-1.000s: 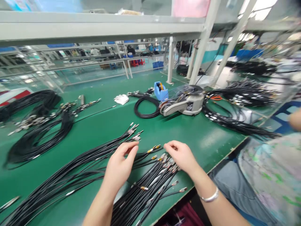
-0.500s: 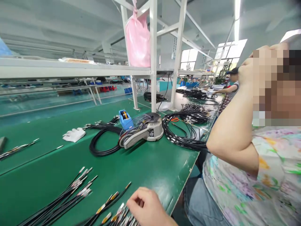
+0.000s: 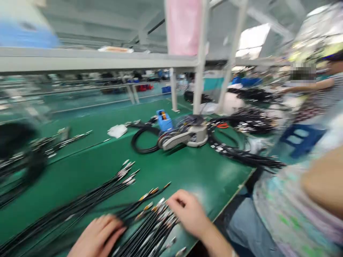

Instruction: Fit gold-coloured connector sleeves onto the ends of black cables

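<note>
The picture is smeared by motion. My right hand (image 3: 189,213) rests with curled fingers on the tips of a bundle of black cables with metal ends (image 3: 150,228) near the front edge of the green bench (image 3: 198,171). My left hand (image 3: 98,236) lies on the same bundle further left, its fingers blurred. A second fan of black cables (image 3: 88,198) stretches off to the left.
A grey tape dispenser (image 3: 184,135), a blue tape holder (image 3: 164,120), a coiled black cable (image 3: 142,137) and a white glove (image 3: 117,130) sit at mid-bench. More cable coils (image 3: 246,150) lie at right. A seated person in a patterned shirt (image 3: 294,210) is close on my right.
The view has swung down and left from the neighbouring person back toward the bench. My left hand has come into view again on the cable bundle.
</note>
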`<state>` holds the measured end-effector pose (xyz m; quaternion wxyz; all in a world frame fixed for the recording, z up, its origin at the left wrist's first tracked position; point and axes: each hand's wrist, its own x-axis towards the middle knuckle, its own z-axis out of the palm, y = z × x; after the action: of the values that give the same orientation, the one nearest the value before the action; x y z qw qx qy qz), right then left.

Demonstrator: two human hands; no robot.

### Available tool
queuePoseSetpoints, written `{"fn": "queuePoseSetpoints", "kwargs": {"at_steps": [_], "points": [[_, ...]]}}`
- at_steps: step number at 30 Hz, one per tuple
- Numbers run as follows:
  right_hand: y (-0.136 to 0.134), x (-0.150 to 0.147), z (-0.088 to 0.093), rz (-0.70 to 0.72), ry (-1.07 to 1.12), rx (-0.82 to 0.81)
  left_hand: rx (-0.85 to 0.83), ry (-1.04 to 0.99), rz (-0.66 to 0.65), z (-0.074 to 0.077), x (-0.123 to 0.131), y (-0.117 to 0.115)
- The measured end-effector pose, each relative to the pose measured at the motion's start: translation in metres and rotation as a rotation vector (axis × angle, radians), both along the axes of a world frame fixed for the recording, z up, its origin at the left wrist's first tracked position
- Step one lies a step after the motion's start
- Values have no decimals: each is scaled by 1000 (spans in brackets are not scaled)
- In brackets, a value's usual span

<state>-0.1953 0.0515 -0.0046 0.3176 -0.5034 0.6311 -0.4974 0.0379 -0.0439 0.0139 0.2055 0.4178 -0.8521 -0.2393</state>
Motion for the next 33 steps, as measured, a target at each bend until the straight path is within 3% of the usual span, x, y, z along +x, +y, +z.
{"fn": "queuePoseSetpoints", "kwargs": {"at_steps": [3,7,10,17,22,26,30,33], "points": [[4,1,-5,45,-22,33,-185,-226,-40,4,34,12],[6,-2,-9,102,-21,85,-313,-290,48,-14,27,6],[10,-2,-7,108,-14,92,-344,-261,104,-18,18,-3],[9,-1,-9,71,-16,98,-278,-214,-17,-17,26,-19],[8,0,-12,68,-2,92,-217,-211,25,-16,23,-19],[9,0,-12,82,8,79,-172,-218,-4,-4,25,-22],[11,0,-12,87,10,68,-195,-216,61,8,30,-35],[11,0,-12,102,11,87,-225,-248,100,5,24,-48]]}}
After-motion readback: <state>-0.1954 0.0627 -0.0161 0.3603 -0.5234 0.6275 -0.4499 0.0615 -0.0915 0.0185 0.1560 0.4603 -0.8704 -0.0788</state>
